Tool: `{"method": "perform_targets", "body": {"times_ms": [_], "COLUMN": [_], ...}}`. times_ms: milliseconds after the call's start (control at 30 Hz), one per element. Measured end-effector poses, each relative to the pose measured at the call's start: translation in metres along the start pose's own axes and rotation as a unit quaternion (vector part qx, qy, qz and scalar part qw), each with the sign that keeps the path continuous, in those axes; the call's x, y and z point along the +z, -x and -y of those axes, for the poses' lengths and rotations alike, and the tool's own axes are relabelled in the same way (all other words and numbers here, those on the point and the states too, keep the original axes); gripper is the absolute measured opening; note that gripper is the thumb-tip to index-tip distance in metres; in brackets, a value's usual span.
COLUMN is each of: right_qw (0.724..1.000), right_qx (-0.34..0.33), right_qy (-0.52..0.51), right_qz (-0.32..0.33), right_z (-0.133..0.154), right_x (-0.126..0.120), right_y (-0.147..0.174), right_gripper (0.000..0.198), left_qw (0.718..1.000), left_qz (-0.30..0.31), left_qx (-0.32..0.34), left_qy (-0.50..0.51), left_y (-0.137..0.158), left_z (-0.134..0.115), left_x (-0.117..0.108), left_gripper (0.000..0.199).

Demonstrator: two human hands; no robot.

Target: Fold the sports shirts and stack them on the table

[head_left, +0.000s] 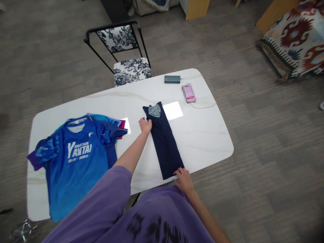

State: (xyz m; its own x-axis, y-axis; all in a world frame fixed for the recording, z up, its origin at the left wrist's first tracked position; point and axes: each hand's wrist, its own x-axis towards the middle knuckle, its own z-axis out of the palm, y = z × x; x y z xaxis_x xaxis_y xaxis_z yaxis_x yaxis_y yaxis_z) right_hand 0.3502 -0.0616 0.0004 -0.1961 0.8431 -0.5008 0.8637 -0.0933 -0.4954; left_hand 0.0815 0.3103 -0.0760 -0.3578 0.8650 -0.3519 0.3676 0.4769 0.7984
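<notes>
On the counter (202, 130), the navy garment (165, 145) ran, apparently already folded narrow, from the left fingers (142, 121) to the right fingers (178, 171), whose grip I couldn't tell; left of both, shirts (82, 172) lay unfolded.

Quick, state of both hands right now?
Left hand: at the dark blue garment, left edge; grip cannot be told.
Right hand: at its near right corner; grip cannot be told.
</notes>
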Motion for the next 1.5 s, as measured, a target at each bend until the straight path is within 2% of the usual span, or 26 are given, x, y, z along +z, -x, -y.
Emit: {"method": "perform_targets", "body": {"times_ms": [67,100,200,300,400,467,533,600,633,767,867,967,1067,1167,1300,1400,1500], "right_qw": [1.000,1.000,0.995,0.987,0.984,0.985,0.984,0.984,0.985,0.990,0.990,0.981,0.975,0.974,0.972,0.970,0.960], "right_qx": [0.008,0.014,0.048,0.092,0.107,0.116,0.130,0.134,0.130,0.098,0.100,0.088,0.058,0.045,0.052,0.067,0.082], "right_qy": [0.013,0.015,0.023,0.054,0.081,0.076,0.062,0.056,0.058,0.051,-0.023,-0.126,-0.163,-0.169,-0.189,-0.200,-0.225], "right_qz": [-0.009,-0.023,-0.083,-0.120,-0.114,-0.107,-0.103,-0.100,-0.099,-0.091,-0.096,-0.122,-0.137,-0.140,-0.129,-0.123,-0.143], "right_z": [0.002,0.002,-0.004,-0.015,-0.023,-0.027,-0.030,-0.034,-0.035,-0.033,-0.017,0.007,0.030,0.046,0.055,0.057,0.063], "right_x": [0.005,0.006,0.004,0.000,-0.002,-0.003,-0.005,-0.006,-0.006,-0.006,-0.004,-0.003,-0.004,-0.003,0.002,0.000,-0.016], "right_y": [-0.006,-0.009,-0.020,-0.029,-0.033,-0.031,-0.027,-0.023,-0.022,-0.015,-0.008,0.003,0.018,0.043,0.091,0.125,0.132], "right_gripper": [0.019,0.021,0.035,0.044,0.043,0.038,0.031,0.022,0.017,0.008,0.012,0.030,0.027,0.020,0.023,0.024,0.028], "left_qw": [0.998,0.994,0.964,0.937,0.930,0.942,0.958,0.963,0.960,0.945,0.935,0.935,0.944,0.953,0.949,0.929,0.890], "left_qz": [-0.023,-0.013,0.088,0.171,0.165,0.122,0.103,0.139,0.161,0.232,0.271,0.287,0.283,0.281,0.298,0.326,0.340], "left_qx": [0.041,0.078,0.192,0.226,0.240,0.217,0.138,0.032,-0.001,-0.071,-0.101,-0.111,-0.110,-0.102,-0.099,-0.119,-0.164], "left_qy": [-0.052,-0.079,-0.158,-0.205,-0.223,-0.226,-0.228,-0.227,-0.227,-0.220,-0.206,-0.176,-0.125,-0.060,0.021,0.129,0.256], "left_y": [0.011,0.017,0.027,0.029,0.037,0.058,0.097,0.151,0.180,0.289,0.337,0.358,0.370,0.384,0.410,0.429,0.432], "left_z": [0.006,0.006,0.002,-0.006,-0.009,-0.003,0.012,0.034,0.047,0.089,0.103,0.108,0.110,0.114,0.126,0.128,0.112], "left_x": [-0.002,0.000,0.014,0.025,0.021,0.007,-0.014,-0.039,-0.051,-0.080,-0.082,-0.081,-0.090,-0.115,-0.161,-0.193,-0.215], "left_gripper": [0.059,0.057,0.050,0.059,0.072,0.074,0.072,0.066,0.061,0.032,0.019,0.017,0.017,0.025,0.051,0.065,0.065]}}
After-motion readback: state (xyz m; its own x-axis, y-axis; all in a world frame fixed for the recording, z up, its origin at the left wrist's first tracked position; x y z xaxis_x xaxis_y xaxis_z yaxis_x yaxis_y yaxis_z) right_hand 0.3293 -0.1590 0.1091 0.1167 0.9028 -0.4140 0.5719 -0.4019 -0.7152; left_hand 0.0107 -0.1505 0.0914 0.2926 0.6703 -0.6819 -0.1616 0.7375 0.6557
